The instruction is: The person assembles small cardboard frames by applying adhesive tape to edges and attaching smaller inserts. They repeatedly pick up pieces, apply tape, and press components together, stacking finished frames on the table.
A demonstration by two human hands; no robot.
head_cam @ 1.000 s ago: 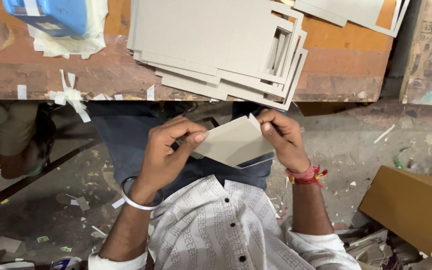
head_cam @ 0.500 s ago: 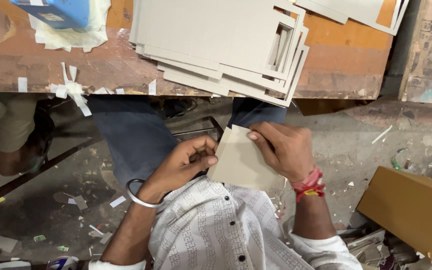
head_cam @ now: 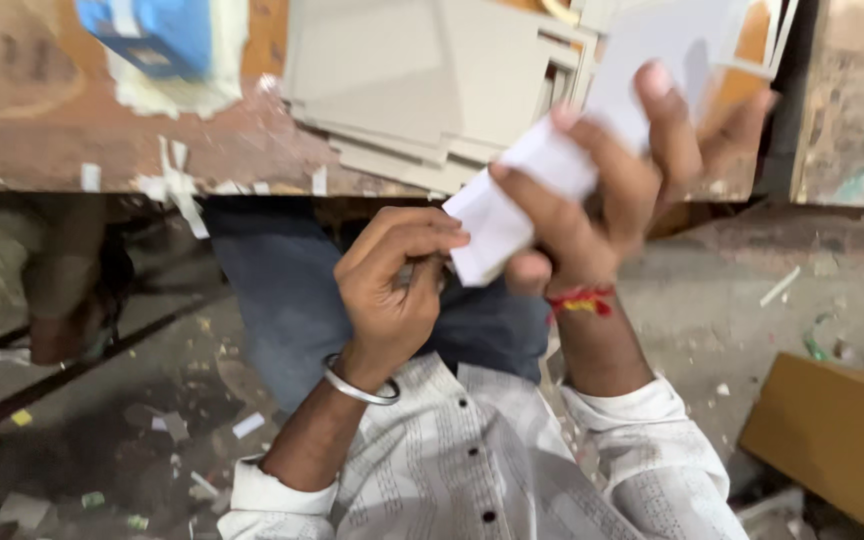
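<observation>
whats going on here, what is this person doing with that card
A seated person holds a pale card raised in the right hand, up near the edge of a worn bench. The left hand sits just below the card's lower end, fingers curled; whether it touches is unclear. A stack of grey boards lies on the bench, with a blue box to its left.

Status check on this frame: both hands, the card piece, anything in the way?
Right hand raised, gripping pale card piece, motion-blurred. Left hand curled below it, contact unclear. Stack of grey boards on the workbench beyond; nothing between.
</observation>
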